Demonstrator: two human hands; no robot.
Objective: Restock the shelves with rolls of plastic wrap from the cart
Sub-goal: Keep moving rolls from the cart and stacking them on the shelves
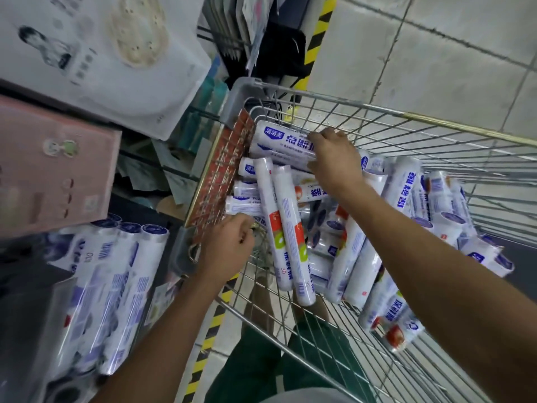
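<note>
**A:** Where are the rolls [293, 242]?
**B:** Most lie in a heap in the cart [406, 117], pointing every which way. Two long ones lean near its left side.
**A:** What about the right hand [334, 155]?
**B:** It is at the far left corner of the cart. Its fingers curl over the top roll [279, 138], the one with big blue letters, and grip it. The thumb is lower down.
**A:** And the left hand [229, 245]?
**B:** It is at the cart's left rim, beside a red sign [223, 175]. Its fingers are curled, but I cannot tell if it holds anything.
**A:** What is outside the cart?
**B:** The shelf rolls [116, 271] are packed side by side on the left. Past them are a pink box [52, 170] and a white box [101, 68]. The floor [436, 53] has grey tiles and yellow and black tape [316, 39]
</note>
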